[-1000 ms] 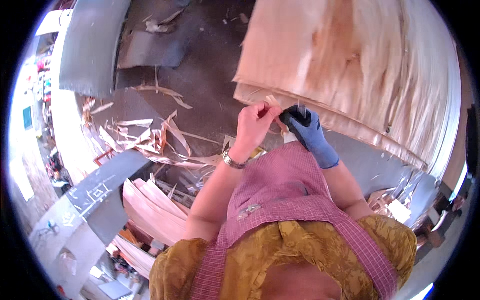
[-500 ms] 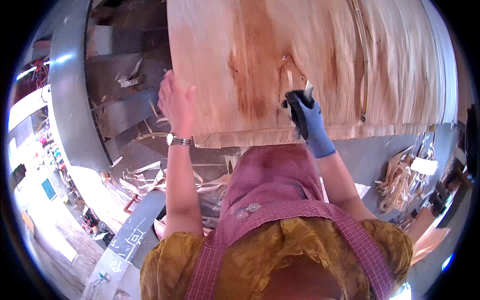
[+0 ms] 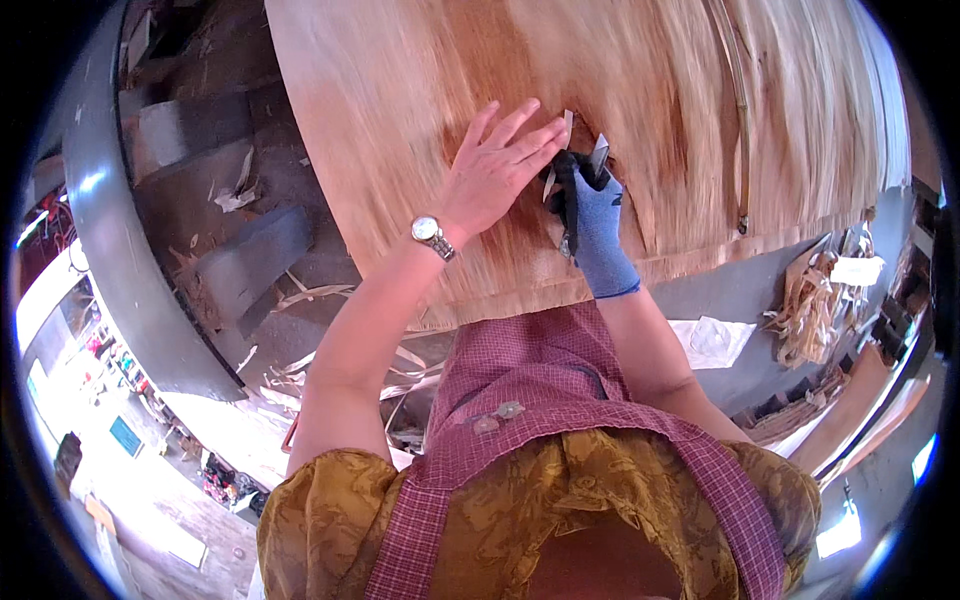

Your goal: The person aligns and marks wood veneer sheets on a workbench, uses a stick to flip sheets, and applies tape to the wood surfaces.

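Observation:
A stack of wood veneer sheets [image 3: 390, 150] lies before me, its top sheet pale with reddish-brown grain streaks. My left hand [image 3: 497, 170], bare and with a watch at the wrist, rests on it with fingers stretched out. Close beside its fingertips is my right hand [image 3: 592, 215], in a blue and black glove, closed round a knife. The knife's flat blade [image 3: 599, 153] points away from me; the glove hides its handle. A thin pale strip [image 3: 568, 124] also sticks up by the gloved fingers; its lower part is partly hidden. Dark cracks run through the veneer around the right hand.
A narrow wooden stick [image 3: 742, 130] lies along the veneer on the right. Veneer scraps [image 3: 808, 300] hang in a bundle at the right, near a white sheet [image 3: 712, 341]. A grey metal beam [image 3: 110, 220] curves along the left, beside dark blocks and loose shavings.
My left hand has moved right, from the sheet's left edge onto the veneer beside my right hand. The right hand has shifted slightly left and away from me, still holding the knife.

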### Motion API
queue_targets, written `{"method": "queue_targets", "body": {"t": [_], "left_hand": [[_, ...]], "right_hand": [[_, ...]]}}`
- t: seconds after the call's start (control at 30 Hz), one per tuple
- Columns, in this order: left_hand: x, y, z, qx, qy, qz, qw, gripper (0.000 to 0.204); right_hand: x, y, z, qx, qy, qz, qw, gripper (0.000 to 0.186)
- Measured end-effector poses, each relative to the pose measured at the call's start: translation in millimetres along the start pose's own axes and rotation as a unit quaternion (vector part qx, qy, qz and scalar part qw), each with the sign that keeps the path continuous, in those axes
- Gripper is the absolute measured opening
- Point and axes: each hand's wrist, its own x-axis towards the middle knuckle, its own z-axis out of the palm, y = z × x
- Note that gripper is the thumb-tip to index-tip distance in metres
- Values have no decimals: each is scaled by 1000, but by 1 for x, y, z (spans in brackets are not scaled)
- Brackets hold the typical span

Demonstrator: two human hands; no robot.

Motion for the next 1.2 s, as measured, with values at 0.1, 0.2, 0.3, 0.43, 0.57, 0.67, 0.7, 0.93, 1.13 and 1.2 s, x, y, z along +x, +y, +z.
{"method": "queue_targets", "body": {"t": [0.1, 0.2, 0.3, 0.43, 0.57, 0.67, 0.7, 0.93, 1.13, 1.2], "left_hand": [[11, -13, 8, 59, -22, 54, 997, 46], [15, -12, 6, 115, -51, 86, 988, 44], [17, -6, 7, 136, -84, 91, 983, 43], [18, 5, 17, 206, -110, 100, 967, 45], [28, 22, 13, 200, -152, 105, 962, 47], [23, 20, 9, 249, -154, 102, 951, 44], [20, 15, 11, 249, -162, 89, 951, 44], [-21, 42, -5, -131, 18, -263, 956, 47], [-79, 164, 6, 48, -116, -412, 902, 78], [-100, 152, 23, 7, -89, -408, 909, 82]], "right_hand": [[3, 1, 5, 11, 14, -15, 1000, 10], [2, 2, 6, -15, 25, -34, 999, 11], [14, 13, -2, -50, 33, -39, 997, 12], [46, -21, -15, -309, -28, -97, 946, 18], [62, -56, -44, -480, -142, -14, 866, 29], [16, -80, -77, -448, -224, -25, 865, 23], [-8, -83, -104, -423, -272, 16, 864, 25], [-63, -81, -319, -815, 21, -91, 572, 31], [2, -128, -234, -701, 138, -336, 614, 30], [3, -122, -243, -686, 79, -322, 647, 32]]}}
